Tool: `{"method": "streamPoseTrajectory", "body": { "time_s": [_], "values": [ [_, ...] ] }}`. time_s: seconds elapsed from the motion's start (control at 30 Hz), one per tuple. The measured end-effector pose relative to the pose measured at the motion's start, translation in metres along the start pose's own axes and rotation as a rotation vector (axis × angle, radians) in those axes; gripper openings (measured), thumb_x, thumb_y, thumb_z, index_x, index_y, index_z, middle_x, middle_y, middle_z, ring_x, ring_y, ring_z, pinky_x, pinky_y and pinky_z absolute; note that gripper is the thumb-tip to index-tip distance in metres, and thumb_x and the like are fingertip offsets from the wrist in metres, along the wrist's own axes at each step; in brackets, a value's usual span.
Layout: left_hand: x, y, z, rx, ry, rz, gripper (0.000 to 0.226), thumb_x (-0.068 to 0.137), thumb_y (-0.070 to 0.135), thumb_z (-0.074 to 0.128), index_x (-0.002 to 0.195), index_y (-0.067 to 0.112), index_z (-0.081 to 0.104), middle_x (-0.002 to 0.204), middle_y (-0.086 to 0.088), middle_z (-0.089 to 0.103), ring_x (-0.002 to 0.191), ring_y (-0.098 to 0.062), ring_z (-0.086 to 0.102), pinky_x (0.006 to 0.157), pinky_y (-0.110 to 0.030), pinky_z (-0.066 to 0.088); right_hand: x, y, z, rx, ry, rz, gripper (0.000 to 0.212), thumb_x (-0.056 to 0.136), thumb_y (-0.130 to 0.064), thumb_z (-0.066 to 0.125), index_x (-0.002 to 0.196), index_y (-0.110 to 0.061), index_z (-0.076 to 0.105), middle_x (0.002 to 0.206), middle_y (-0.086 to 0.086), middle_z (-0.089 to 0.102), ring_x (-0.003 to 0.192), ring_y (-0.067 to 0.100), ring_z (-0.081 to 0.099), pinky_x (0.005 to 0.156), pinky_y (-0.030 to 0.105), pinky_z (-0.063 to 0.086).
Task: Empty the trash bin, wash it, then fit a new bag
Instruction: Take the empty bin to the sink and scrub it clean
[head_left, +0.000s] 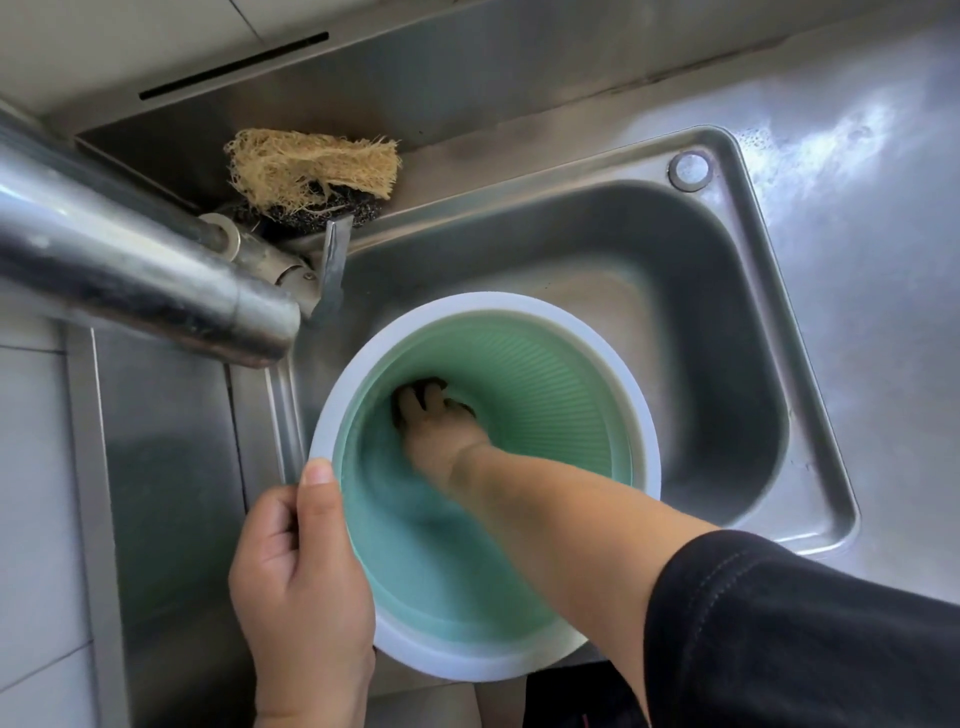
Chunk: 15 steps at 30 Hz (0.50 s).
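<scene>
Over the steel sink (748, 332), at its near left side, you hold the trash bin (519, 374) tilted so its mouth faces up toward you. It is a round bin with a pale green, finely ribbed inner wall and a broad white rim; it carries no bag. The inside looks wet and slightly blurred low down, so whether water stands in it cannot be told.

Your left hand (298, 571) takes the near left part of the rim: the thumb lies over the white edge on the inside, the fingers curl around the outside, a narrow grip closed on the bin. Your right hand (434, 423) reaches deep inside, its forearm crossing the near right rim, a black sleeve (800, 634) pushed up toward the elbow. The fingers of that grip are bent around a dark scrubber (431, 387) pressed against the far inner wall; little of the scrubber shows past the fingers.

To the far left, a steel faucet (135, 270) juts toward the bin, its spout just beside the rim. Behind it, on the steel desk (872, 208) at the far edge of the sink, a frayed tan loofah (311, 166) lies on a dark scouring pad (358, 208).
</scene>
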<state>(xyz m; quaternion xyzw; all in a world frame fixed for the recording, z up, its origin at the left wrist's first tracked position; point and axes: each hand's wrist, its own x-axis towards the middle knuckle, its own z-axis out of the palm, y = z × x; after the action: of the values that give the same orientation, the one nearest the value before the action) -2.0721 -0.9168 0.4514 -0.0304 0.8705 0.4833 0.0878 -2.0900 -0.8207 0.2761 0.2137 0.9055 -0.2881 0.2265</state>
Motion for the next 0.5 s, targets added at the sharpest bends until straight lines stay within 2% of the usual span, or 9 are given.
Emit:
{"method": "streamPoseTrajectory", "body": {
  "time_s": [0.07,0.1,0.17,0.2,0.27,0.3,0.37,0.43,0.5],
  "values": [
    [-0.001,0.000,-0.001,-0.003,0.004,-0.009,0.047,0.081,0.062,0.058,0.064,0.019,0.057,0.056,0.010,0.059,0.056,-0.010,0.051,0.049,-0.026,0.045,0.000,0.005,0.003,-0.096,-0.010,0.052,0.062,0.096,-0.005,0.030,0.152,0.001,0.005,0.153,0.021,0.018,0.133,0.043,0.028,0.075,0.051,0.051],
    [0.000,0.000,-0.001,-0.008,0.009,-0.017,0.047,0.082,0.061,0.058,0.065,0.017,0.056,0.057,0.009,0.059,0.059,-0.012,0.052,0.052,-0.030,0.048,0.002,0.007,0.006,-0.121,-0.004,0.086,0.061,0.097,-0.005,0.030,0.152,0.003,0.004,0.152,0.023,0.018,0.132,0.044,0.031,0.077,0.051,0.051],
    [-0.001,0.001,0.000,-0.022,0.019,-0.036,0.049,0.082,0.061,0.058,0.066,0.015,0.055,0.057,0.008,0.059,0.061,-0.016,0.052,0.060,-0.037,0.051,0.003,0.009,0.009,-0.096,-0.074,0.220,0.057,0.100,-0.006,0.029,0.151,0.007,0.010,0.151,0.027,0.023,0.131,0.044,0.037,0.093,0.050,0.048],
    [-0.001,0.001,0.000,-0.031,0.024,-0.044,0.049,0.082,0.061,0.058,0.065,0.015,0.055,0.057,0.008,0.059,0.062,-0.017,0.052,0.063,-0.037,0.050,0.001,0.012,0.011,-0.012,-0.137,0.295,0.054,0.100,-0.008,0.032,0.151,0.006,0.019,0.151,0.025,0.029,0.132,0.042,0.040,0.100,0.046,0.045],
    [-0.001,0.002,0.000,-0.043,0.030,-0.051,0.047,0.082,0.061,0.058,0.063,0.018,0.056,0.056,0.009,0.059,0.061,-0.016,0.052,0.064,-0.035,0.048,-0.002,0.016,0.013,0.195,-0.181,0.394,0.048,0.099,-0.014,0.041,0.146,-0.003,0.040,0.147,0.017,0.045,0.132,0.032,0.047,0.100,0.032,0.042],
    [-0.001,0.003,0.000,-0.045,0.031,-0.050,0.046,0.082,0.061,0.057,0.062,0.019,0.056,0.056,0.010,0.059,0.059,-0.014,0.051,0.064,-0.034,0.047,-0.004,0.016,0.014,0.298,-0.187,0.412,0.047,0.098,-0.016,0.044,0.144,-0.005,0.043,0.146,0.016,0.047,0.132,0.030,0.047,0.100,0.030,0.040],
    [-0.001,0.003,0.001,-0.052,0.034,-0.048,0.046,0.082,0.061,0.057,0.061,0.020,0.055,0.055,0.011,0.058,0.056,-0.011,0.050,0.063,-0.031,0.045,-0.009,0.010,0.009,0.336,-0.320,0.389,0.054,0.096,-0.023,0.047,0.147,-0.006,0.039,0.148,0.015,0.044,0.134,0.033,0.043,0.109,0.035,0.036],
    [-0.001,0.003,0.002,-0.064,0.036,-0.054,0.046,0.082,0.061,0.057,0.062,0.019,0.055,0.055,0.011,0.059,0.056,-0.010,0.050,0.062,-0.030,0.045,-0.014,-0.006,0.008,0.334,-0.468,0.358,0.057,0.089,-0.028,0.052,0.143,-0.010,0.046,0.136,0.017,0.051,0.116,0.034,0.051,0.102,0.037,0.041],
    [-0.002,0.002,0.003,-0.065,0.042,-0.058,0.045,0.081,0.061,0.057,0.064,0.019,0.057,0.055,0.012,0.060,0.056,-0.009,0.051,0.059,-0.028,0.046,-0.019,-0.019,0.007,0.473,-0.553,0.435,0.042,0.085,-0.030,0.054,0.123,-0.013,0.061,0.118,0.014,0.059,0.093,0.031,0.052,0.084,0.034,0.042]
  ]
}}
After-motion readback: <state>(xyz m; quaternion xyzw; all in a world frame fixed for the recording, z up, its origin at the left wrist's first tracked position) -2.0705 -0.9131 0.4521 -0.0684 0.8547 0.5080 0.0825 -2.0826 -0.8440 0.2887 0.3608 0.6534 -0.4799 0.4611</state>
